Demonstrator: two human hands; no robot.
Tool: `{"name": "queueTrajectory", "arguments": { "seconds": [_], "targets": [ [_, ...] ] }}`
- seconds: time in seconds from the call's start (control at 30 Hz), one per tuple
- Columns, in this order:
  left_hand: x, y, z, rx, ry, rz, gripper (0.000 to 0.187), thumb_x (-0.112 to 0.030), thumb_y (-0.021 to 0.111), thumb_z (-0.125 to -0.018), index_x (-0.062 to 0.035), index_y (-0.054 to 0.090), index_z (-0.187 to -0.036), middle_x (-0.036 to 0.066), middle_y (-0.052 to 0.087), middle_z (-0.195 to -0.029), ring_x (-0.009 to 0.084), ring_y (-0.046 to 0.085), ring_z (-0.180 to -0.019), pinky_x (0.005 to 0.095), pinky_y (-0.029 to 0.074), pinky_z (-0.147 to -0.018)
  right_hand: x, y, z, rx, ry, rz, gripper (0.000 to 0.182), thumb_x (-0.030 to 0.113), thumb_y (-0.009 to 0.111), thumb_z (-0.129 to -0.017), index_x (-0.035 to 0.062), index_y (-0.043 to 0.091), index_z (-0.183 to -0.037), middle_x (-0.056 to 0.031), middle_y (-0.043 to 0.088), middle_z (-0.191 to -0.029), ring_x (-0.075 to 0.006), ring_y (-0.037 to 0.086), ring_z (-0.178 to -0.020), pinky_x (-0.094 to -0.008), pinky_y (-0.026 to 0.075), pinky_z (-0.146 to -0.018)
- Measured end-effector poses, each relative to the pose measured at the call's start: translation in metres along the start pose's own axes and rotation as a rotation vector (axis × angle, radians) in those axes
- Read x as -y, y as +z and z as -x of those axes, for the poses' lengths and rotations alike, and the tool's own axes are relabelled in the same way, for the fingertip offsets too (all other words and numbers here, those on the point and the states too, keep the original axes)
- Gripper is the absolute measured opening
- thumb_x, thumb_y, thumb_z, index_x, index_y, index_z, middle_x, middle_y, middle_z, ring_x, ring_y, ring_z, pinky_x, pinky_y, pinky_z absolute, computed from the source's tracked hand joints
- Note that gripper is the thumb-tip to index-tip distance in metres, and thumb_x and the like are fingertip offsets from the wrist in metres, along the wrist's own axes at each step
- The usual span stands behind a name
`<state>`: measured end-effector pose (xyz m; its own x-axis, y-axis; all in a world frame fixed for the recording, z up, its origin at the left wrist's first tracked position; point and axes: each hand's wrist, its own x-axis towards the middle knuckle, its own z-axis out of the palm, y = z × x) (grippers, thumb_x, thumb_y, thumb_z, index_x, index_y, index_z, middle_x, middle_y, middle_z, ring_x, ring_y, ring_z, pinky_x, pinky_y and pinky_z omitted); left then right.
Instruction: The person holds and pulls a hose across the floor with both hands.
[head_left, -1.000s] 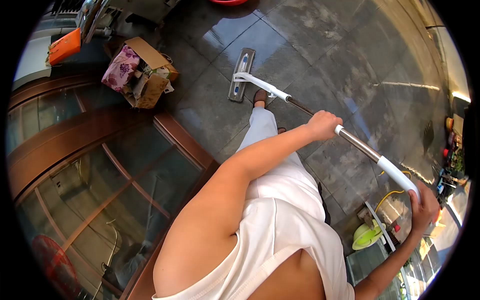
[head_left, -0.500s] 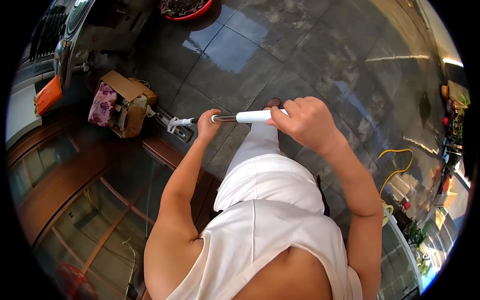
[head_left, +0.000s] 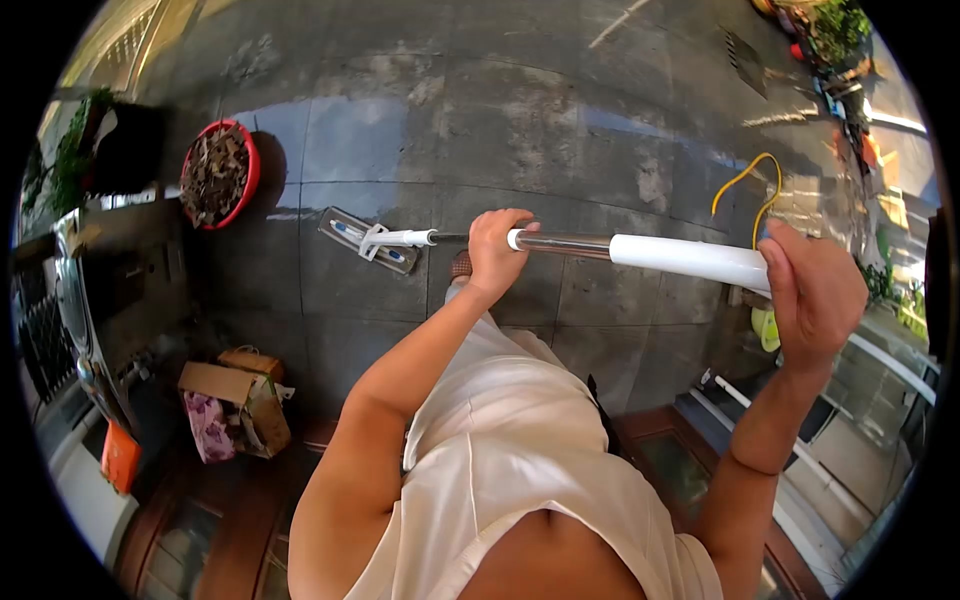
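A mop with a metal and white handle runs sideways in front of me, its flat rectangular mop head [head_left: 368, 241] lying on the dark tiled floor to the left. My left hand [head_left: 498, 250] is wrapped round the lower part of the mop handle [head_left: 570, 244]. At the right, my right hand [head_left: 815, 290] grips the far end of its white sleeve [head_left: 690, 262]. My right-hand palm side and the handle's very tip are hidden by the fingers. The mop head is tilted slightly, with blue parts showing on top.
A red basin [head_left: 254, 180] full of dry leaves stands on the floor at upper left. An open cardboard box [head_left: 265, 420] sits lower left. A yellow hose [head_left: 728, 187] curls on the tiles at right, above a yellow-green container [head_left: 766, 328]. Potted plants [head_left: 845, 32] line the upper right.
My view has swung to the left. Both hands have shifted right in view with the mop, and the mop head now lies out on open tiles, farther from the cardboard box.
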<state>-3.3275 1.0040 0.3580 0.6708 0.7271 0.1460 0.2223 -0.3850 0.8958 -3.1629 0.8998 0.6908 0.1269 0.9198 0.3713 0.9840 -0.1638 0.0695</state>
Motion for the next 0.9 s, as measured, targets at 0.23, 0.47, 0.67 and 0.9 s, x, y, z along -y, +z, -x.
{"name": "queueTrajectory", "arguments": {
  "seconds": [0.23, 0.47, 0.67, 0.9],
  "targets": [
    [-0.056, 0.138, -0.063, 0.268, 0.251, 0.178, 0.018, -0.019, 0.075, -0.076, -0.0100, 0.065, -0.086, 0.003, 0.057, -0.074, 0.0237, 0.054, -0.076, 0.0365, 0.040, -0.072, -0.013, -0.065, 0.083, 0.056, 0.294, 0.341, 0.022, 0.015, 0.076, -0.075, 0.0035, 0.067, -0.092, -0.0069, 0.055, -0.061, -0.0206, 0.049, -0.048, -0.0296, 0.036, -0.044],
    [-0.080, 0.264, -0.032, 0.583, 0.270, 0.236, 0.046, -0.016, 0.077, -0.070, -0.0110, 0.058, -0.111, 0.009, 0.059, -0.095, 0.0297, 0.055, -0.094, 0.0413, 0.042, -0.085, -0.001, -0.063, 0.186, 0.094, 0.469, 0.517, 0.023, 0.022, 0.074, -0.081, 0.0056, 0.066, -0.095, -0.0061, 0.055, -0.066, -0.0135, 0.045, -0.048, -0.0240, 0.031, -0.041],
    [-0.140, 0.318, 0.053, 0.907, 0.370, 0.195, 0.057, -0.012, 0.079, -0.068, -0.0049, 0.052, -0.118, 0.016, 0.055, -0.111, 0.0344, 0.051, -0.111, 0.0421, 0.042, -0.095, 0.016, -0.124, 0.257, 0.272, 0.555, 0.599, 0.024, 0.029, 0.065, -0.090, 0.0073, 0.064, -0.100, -0.0131, 0.061, -0.072, -0.0190, 0.053, -0.052, -0.0260, 0.037, -0.045],
    [-0.214, 0.358, 0.167, 1.362, 0.607, 0.356, 0.053, -0.013, 0.077, -0.068, -0.0103, 0.055, -0.116, 0.014, 0.058, -0.109, 0.0338, 0.054, -0.106, 0.0441, 0.043, -0.090, 0.035, -0.216, 0.324, 0.520, 0.571, 0.606, 0.026, 0.028, 0.060, -0.094, 0.0047, 0.060, -0.103, -0.0196, 0.064, -0.080, -0.0253, 0.059, -0.060, -0.0313, 0.044, -0.048]
  ]
}}
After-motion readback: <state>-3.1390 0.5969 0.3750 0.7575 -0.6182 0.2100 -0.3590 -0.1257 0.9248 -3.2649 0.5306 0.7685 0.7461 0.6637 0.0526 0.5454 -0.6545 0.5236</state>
